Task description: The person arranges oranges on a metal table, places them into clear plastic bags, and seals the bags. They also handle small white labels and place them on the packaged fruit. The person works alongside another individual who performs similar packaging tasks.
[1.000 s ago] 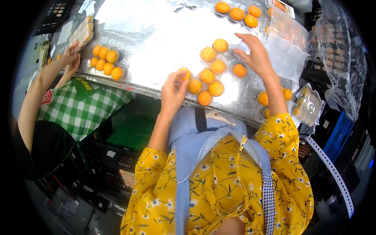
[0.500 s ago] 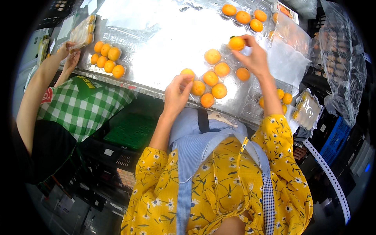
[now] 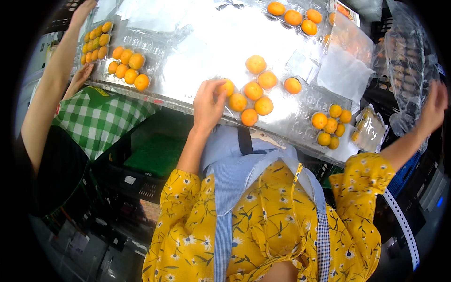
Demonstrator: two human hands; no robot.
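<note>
Fingers curled, my left hand (image 3: 207, 102) grips a tangerine (image 3: 227, 88) at the left side of a loose cluster near the table's front edge. Beside it lie several more tangerines (image 3: 253, 90), and a single tangerine (image 3: 292, 85) sits slightly apart to the right. My right hand (image 3: 435, 106) is far out to the right, past the table, by a clear plastic sheet (image 3: 403, 61). Its fingers are smeared by motion, so whether it holds anything does not show. A clear plastic tray (image 3: 303, 123) at the front right has several small tangerines (image 3: 330, 125) at its right end.
The metal table (image 3: 197, 61) has more tangerines (image 3: 293, 18) at the back right. At the left, a co-worker's arms (image 3: 56, 77) flank a pack of tangerines (image 3: 96, 43); near it are loose tangerines (image 3: 125, 66). A wrapped stack (image 3: 369, 129) stands by the right corner, near dark crates.
My right hand has swung from above the cluster, where it held a tangerine, out to the far right. My left hand stays at its tangerine. The co-worker's pack now lies lower, tangerines showing.
</note>
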